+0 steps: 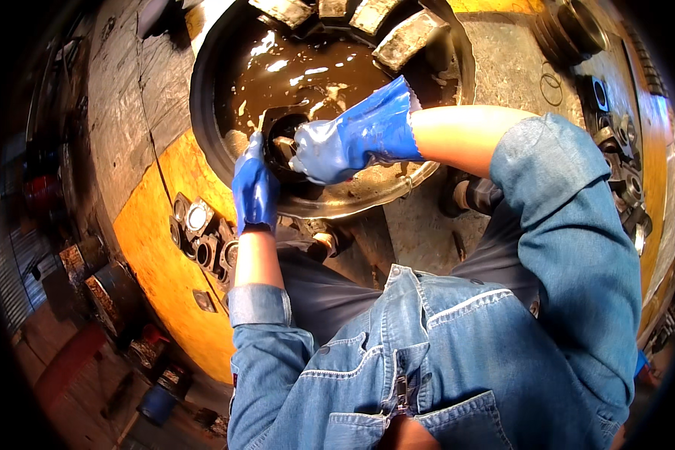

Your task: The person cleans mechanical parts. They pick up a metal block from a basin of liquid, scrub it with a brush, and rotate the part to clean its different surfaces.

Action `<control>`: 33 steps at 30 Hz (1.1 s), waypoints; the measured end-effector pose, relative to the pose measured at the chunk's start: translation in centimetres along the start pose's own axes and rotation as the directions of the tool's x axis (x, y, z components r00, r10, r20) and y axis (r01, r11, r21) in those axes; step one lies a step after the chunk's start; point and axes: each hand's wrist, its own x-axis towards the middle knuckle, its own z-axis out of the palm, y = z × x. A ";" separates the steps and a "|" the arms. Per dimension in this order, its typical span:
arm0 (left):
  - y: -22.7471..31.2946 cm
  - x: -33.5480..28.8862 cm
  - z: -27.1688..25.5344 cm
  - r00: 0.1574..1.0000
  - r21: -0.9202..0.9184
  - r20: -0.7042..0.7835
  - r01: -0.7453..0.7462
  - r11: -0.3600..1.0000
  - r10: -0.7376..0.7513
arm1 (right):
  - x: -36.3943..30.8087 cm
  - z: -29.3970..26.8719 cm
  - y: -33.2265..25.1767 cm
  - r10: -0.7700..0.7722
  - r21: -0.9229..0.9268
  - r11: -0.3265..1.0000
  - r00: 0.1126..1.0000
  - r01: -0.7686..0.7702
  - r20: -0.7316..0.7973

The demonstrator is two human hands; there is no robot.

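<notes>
My left hand (255,186), in a blue rubber glove, grips the left side of a dark, wet metal part with a round opening (284,118). The part is tilted over the near left of a large round basin (203,97) of murky brown liquid. My right hand (328,153), gloved the same way, is closed at the opening from the right side. A short brownish piece (283,142) shows by its fingers inside the hole; its kind is unclear. Several blocky metal parts (409,41) sit along the basin's far edge.
Small flanged metal parts (205,251) lie on the yellow floor (157,292) left of my knees. Round dark rings (570,34) stand at the far right, with a thin wire loop (551,88) near them. More metal parts (626,169) line the right side.
</notes>
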 end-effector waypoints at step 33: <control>0.1 0.4 -0.3 0.986 0.543 0.149 -0.022 0.840 -0.071 | 8.7 9.5 -1.0 0.659 -0.115 -0.528 0.491 0.841 0.570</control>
